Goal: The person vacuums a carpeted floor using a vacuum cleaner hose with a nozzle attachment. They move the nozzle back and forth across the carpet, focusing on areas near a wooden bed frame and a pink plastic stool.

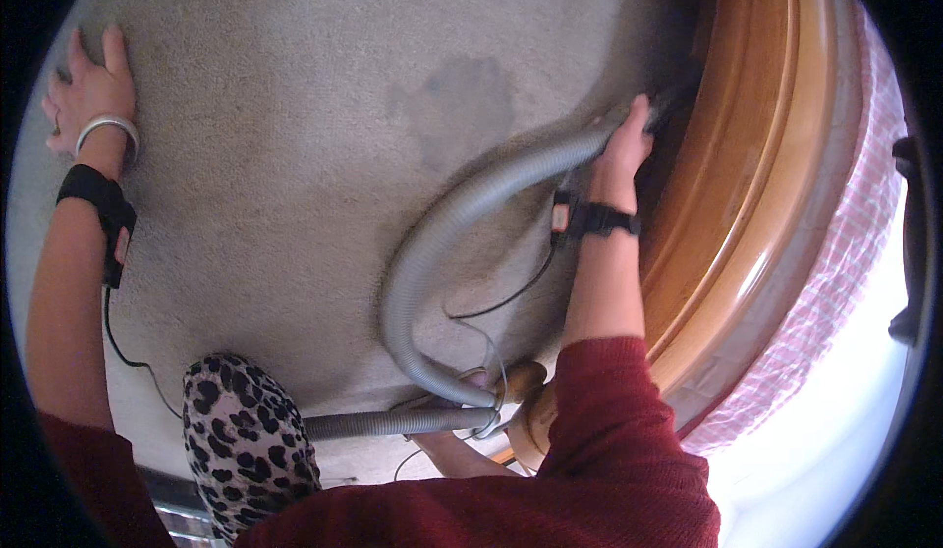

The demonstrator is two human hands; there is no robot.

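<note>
My left hand lies on the grey-beige carpet at the far left, its fingers spread and nothing in it. My right hand is wrapped round the end of a grey ribbed vacuum cleaner hose, beside a wooden bed frame. Past that hand, the hose's front end runs into dark shadow under the frame, so what is fitted there cannot be made out. From my grip the hose curves back over the carpet to my bare foot and on behind my leopard-print knee.
A dark damp-looking patch marks the carpet. Pink checked bedding hangs above the frame at the right. A turned wooden bed leg stands near my foot. Thin cables run from black straps on both wrists.
</note>
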